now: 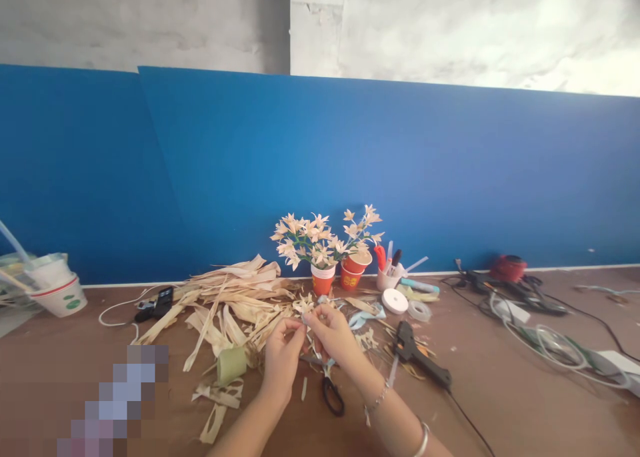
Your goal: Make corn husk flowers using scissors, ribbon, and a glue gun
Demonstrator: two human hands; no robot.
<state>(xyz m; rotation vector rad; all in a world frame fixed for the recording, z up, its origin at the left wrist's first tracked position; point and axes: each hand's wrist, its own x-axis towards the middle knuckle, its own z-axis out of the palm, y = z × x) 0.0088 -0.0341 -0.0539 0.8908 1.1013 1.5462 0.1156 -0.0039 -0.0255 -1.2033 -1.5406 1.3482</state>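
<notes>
And here are the hands, close together above the middle of the table (380, 410): left hand (284, 350) and right hand (330, 332), thumbs and forefingers pinched, tips meeting around a small pale piece (303, 318); it's probably part of a flower, but too small to tell from here. Below the wrists, scissors (333, 396) lie with black handles towards us. Over to the left, a great heap of dry husks (240, 290) sprawls, a green roll (231, 365) at its near edge. Straight ahead, two bunches of pale flowers (311, 234) stand in red cups (323, 284), backed by the blue panel (350, 157). To the right, the glue gun (417, 357) lies beside the forearm, and beyond it a white spool (395, 301) sits just beside a tape roll (419, 311).
</notes>
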